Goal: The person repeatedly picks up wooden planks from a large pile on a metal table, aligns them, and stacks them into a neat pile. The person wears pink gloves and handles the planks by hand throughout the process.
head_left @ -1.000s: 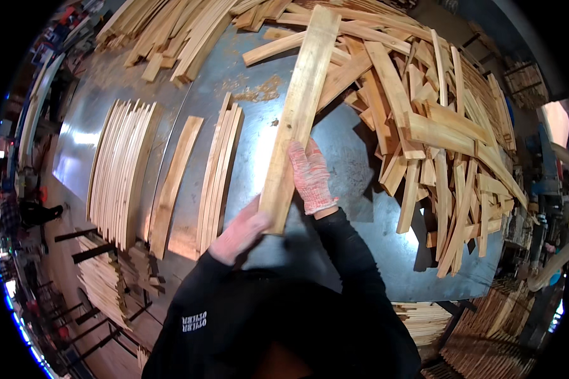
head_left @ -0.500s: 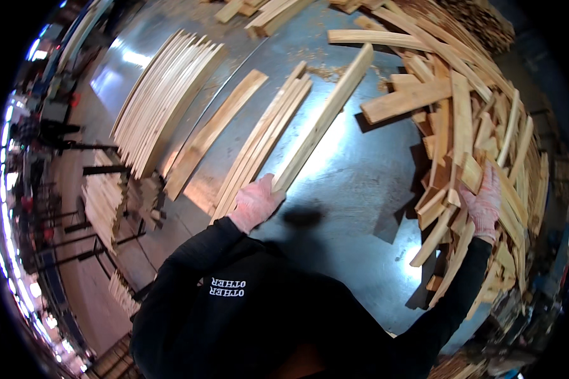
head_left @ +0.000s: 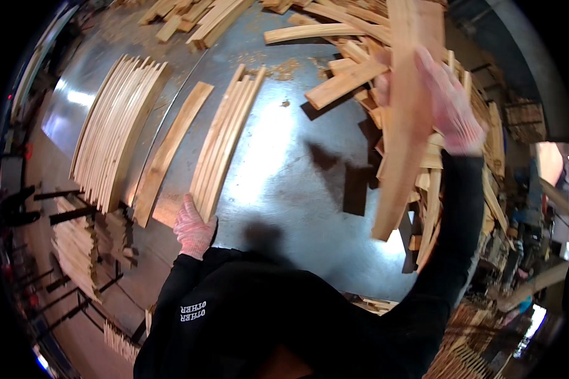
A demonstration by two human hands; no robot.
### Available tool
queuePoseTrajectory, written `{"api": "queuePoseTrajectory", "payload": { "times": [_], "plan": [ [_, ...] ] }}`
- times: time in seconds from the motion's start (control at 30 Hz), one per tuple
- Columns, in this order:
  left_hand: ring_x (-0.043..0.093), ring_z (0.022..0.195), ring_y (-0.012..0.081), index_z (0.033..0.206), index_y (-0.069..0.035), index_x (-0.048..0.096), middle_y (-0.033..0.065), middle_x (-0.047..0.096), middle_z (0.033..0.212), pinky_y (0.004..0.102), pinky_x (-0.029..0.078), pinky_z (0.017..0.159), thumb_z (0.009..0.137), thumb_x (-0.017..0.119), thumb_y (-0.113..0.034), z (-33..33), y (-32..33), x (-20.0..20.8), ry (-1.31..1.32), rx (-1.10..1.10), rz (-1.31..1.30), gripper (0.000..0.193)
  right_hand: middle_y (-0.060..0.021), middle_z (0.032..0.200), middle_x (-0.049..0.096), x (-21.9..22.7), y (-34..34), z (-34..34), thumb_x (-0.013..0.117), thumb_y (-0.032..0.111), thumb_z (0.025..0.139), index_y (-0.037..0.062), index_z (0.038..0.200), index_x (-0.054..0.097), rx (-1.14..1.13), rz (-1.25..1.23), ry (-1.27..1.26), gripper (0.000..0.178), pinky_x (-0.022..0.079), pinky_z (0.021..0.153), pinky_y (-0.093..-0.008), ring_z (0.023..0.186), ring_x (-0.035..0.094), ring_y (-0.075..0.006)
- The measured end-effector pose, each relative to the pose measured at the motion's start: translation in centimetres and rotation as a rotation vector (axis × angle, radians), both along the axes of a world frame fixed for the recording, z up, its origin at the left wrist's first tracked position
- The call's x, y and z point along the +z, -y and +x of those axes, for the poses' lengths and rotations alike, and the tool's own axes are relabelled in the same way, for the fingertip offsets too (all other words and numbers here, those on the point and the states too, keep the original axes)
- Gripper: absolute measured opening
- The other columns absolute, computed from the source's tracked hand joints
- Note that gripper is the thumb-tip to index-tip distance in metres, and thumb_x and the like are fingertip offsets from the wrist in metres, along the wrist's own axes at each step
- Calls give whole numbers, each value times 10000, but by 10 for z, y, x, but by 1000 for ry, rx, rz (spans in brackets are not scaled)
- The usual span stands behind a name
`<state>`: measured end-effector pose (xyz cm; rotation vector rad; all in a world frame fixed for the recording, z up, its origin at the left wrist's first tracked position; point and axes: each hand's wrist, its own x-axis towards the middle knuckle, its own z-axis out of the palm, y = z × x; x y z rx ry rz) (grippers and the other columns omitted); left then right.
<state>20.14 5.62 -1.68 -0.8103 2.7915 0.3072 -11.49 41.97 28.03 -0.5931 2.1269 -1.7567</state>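
My right hand (head_left: 452, 104), in a pinkish work glove, grips a wide wooden board (head_left: 406, 120) raised above the pile on the right. The board is tilted and slightly blurred, its near end hanging over the table. My left hand (head_left: 195, 228), gloved alike, is closed around the near end of a small row of wooden strips (head_left: 224, 142) lying side by side on the metal table (head_left: 278, 183). Left of that row lies a single flat board (head_left: 174, 151). Farther left, a wide row of strips (head_left: 117, 132) stands packed close together.
A jumbled heap of offcuts (head_left: 351, 82) covers the table's right side, with boards jutting toward the middle. More boards (head_left: 218, 22) lie at the far edge, near scattered shavings (head_left: 278, 68). Stacked timber (head_left: 76, 246) sits on a rack beyond the left edge.
The strip from my left hand now lies against the small row, and that hand has moved down-left. My right hand has lifted a board out of the heap.
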Motion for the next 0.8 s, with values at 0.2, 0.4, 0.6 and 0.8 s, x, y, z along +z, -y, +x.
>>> {"api": "queuePoseTrajectory", "payload": {
  "times": [0.2,0.4,0.6,0.8],
  "plan": [
    [472,1304,385,1443,81,378,275,461,1422,512,380,1079,779,778,-391,-13,-27,44,-517,-265,42,908,-111,946,597,-64,45,-27,549,703,910,-18,1273,523,136,-687,303,808,553,866,-399,843,628,-247],
    [615,781,161,1227,-27,612,80,640,845,321,510,704,888,743,-260,-61,-65,105,420,-57,1462,431,-139,1200,628,-134,70,-33,390,623,1022,-28,1365,467,-76,-555,164,740,525,935,-393,1026,626,-237],
    [699,814,324,1175,-57,650,150,714,853,414,553,729,850,729,-408,-111,3,86,-339,-184,567,485,-255,1395,544,-99,-80,3,601,435,942,37,1446,474,-744,1106,-382,655,379,1102,-417,1313,493,-397],
    [669,1042,378,1129,-73,642,217,692,1129,459,524,891,840,694,-436,-307,111,119,-260,-118,179,467,-271,1485,440,-154,-101,-8,701,546,817,47,1488,404,-906,1474,-101,887,348,1140,-477,1363,418,-437]
  ]
}}
